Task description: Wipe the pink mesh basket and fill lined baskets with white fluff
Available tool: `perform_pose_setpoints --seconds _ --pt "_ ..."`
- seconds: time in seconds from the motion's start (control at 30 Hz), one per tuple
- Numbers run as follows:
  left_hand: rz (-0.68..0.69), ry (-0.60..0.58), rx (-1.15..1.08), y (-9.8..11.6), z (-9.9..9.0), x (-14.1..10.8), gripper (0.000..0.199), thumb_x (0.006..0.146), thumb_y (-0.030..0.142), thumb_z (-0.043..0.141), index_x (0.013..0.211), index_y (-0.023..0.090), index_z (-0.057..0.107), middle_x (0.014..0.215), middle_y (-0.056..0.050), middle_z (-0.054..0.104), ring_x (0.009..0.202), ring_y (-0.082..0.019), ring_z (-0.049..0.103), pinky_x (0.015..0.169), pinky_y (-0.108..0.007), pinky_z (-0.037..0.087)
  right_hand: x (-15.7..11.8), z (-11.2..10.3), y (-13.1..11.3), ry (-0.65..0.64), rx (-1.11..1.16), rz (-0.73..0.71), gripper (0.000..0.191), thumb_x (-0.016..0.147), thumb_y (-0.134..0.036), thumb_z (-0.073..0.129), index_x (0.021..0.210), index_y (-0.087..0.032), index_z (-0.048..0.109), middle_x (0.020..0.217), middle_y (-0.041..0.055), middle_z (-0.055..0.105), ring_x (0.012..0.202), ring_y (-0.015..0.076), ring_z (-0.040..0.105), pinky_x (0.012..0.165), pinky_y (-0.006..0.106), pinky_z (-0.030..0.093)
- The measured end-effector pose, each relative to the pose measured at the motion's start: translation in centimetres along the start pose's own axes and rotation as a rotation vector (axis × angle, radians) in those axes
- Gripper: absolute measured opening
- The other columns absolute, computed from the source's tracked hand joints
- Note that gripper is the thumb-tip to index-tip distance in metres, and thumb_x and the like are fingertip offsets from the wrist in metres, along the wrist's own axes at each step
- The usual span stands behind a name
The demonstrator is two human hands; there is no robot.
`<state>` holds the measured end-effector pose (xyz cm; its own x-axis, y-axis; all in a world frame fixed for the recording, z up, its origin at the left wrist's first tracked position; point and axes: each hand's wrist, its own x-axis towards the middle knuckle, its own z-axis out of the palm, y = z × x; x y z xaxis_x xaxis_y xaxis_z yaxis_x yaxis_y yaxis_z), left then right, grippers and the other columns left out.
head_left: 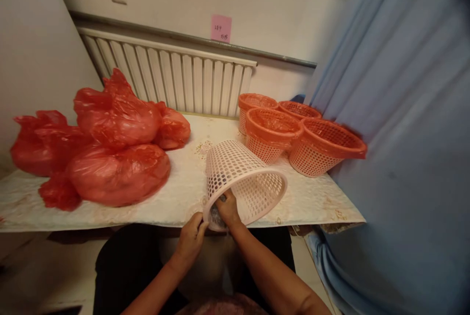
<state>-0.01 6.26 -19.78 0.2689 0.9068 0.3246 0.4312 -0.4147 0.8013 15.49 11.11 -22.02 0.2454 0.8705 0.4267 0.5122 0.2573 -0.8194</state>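
Note:
A pale pink plastic wastebasket (pixel 235 163) with a perforated wall lies tilted on its side at the table's front edge, its mouth toward me. My left hand (pixel 193 234) pinches the near left part of its rim between thumb and fingers. Inside the mouth, my right hand (pixel 228 210) reaches against the left inner wall, fingers curled. Something greyish shows under those fingers, too hidden to name. To the right behind it stand several similar baskets (pixel 270 151) with red plastic bags lining them and folded over their rims.
Several full red plastic bags (pixel 119 173) are heaped on the left of the cloth-covered table (pixel 183 192). A white radiator (pixel 176 78) runs along the wall behind. A blue curtain (pixel 396 168) hangs close on the right. A pink note (pixel 221 28) sticks to the wall.

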Motion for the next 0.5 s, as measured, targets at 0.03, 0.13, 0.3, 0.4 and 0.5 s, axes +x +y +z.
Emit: perform_pose_setpoints --seconds 0.03,0.13,0.3,0.4,0.5 --pt "0.024 0.008 0.015 0.4 -0.4 0.0 0.021 0.088 0.032 0.044 0.078 0.02 0.057 0.073 -0.002 0.061 0.069 -0.018 0.057 0.067 -0.029 0.047 -0.2 0.5 -0.9 0.008 0.027 0.0 0.035 0.077 -0.015 0.051 0.108 -0.02 0.066 0.108 0.0058 0.068 0.103 0.0204 0.061 0.095 0.035 0.049" --pt "0.077 0.027 0.045 1.8 -1.6 0.1 0.02 0.09 0.031 0.043 0.079 0.02 0.056 0.074 -0.001 0.06 0.07 -0.017 0.057 0.068 -0.028 0.047 -1.2 1.2 -2.4 -0.032 0.04 -0.086 0.04 0.077 -0.011 0.051 0.113 -0.019 0.065 0.117 0.0078 0.065 0.111 0.0212 0.058 0.1 0.036 0.045" --pt "0.105 0.048 0.082 3.5 -3.5 0.6 0.019 0.091 0.03 0.042 0.084 0.02 0.056 0.076 -0.001 0.06 0.071 -0.017 0.058 0.068 -0.028 0.047 -2.0 -1.8 0.3 -0.338 -0.374 -0.313 0.043 0.082 -0.009 0.05 0.119 -0.024 0.066 0.134 0.0083 0.055 0.115 0.0231 0.053 0.099 0.036 0.045" --pt "0.114 0.044 0.115 4.5 -3.9 1.3 0.018 0.091 0.029 0.042 0.083 0.02 0.056 0.076 -0.001 0.06 0.071 -0.017 0.058 0.068 -0.028 0.046 -0.9 -5.0 2.5 -0.429 -0.605 -0.324 0.031 0.087 -0.016 0.052 0.11 -0.027 0.069 0.132 0.0077 0.057 0.105 0.023 0.055 0.091 0.036 0.048" --pt "0.115 -0.005 0.115 5.2 -3.7 2.1 0.018 0.092 0.031 0.043 0.084 0.02 0.055 0.075 0.0 0.058 0.07 -0.016 0.056 0.066 -0.027 0.044 0.5 -6.8 3.0 -0.358 -0.584 -0.234 0.035 0.084 -0.009 0.05 0.107 -0.025 0.07 0.129 0.0085 0.059 0.104 0.0219 0.057 0.092 0.036 0.048"
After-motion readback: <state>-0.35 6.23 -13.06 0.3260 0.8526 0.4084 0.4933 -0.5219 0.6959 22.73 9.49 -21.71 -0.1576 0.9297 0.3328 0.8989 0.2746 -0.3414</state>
